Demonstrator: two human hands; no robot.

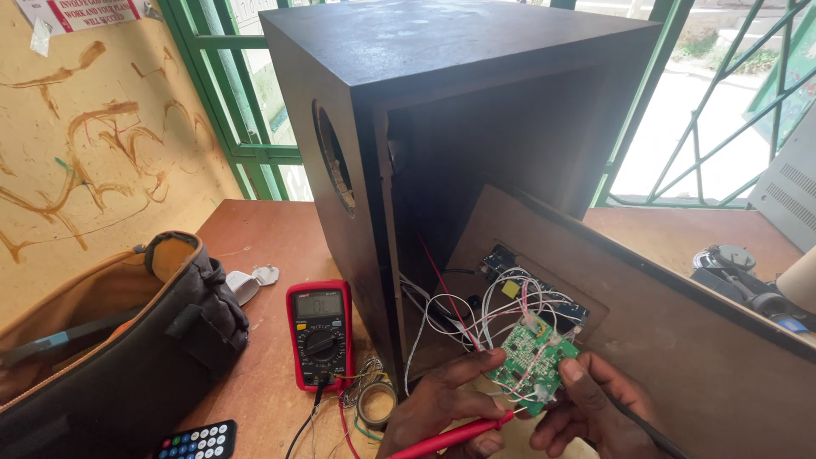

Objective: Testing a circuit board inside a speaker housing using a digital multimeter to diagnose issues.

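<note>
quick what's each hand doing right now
Left hand: closed on a red multimeter probe, thumb touching the green circuit board.
Right hand: fingers pinching the circuit board's lower edge.

Multimeter screen (319,303): small grey rectangle, 7 o'clock. Paper sign (81,12): white, red band, 11 o'clock on wall.

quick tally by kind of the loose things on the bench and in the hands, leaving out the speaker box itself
green circuit board: 1
red probe: 1
red multimeter: 1
remote control: 1
black tool bag: 1
solder coil: 1
white plug: 1
Total: 7
</note>
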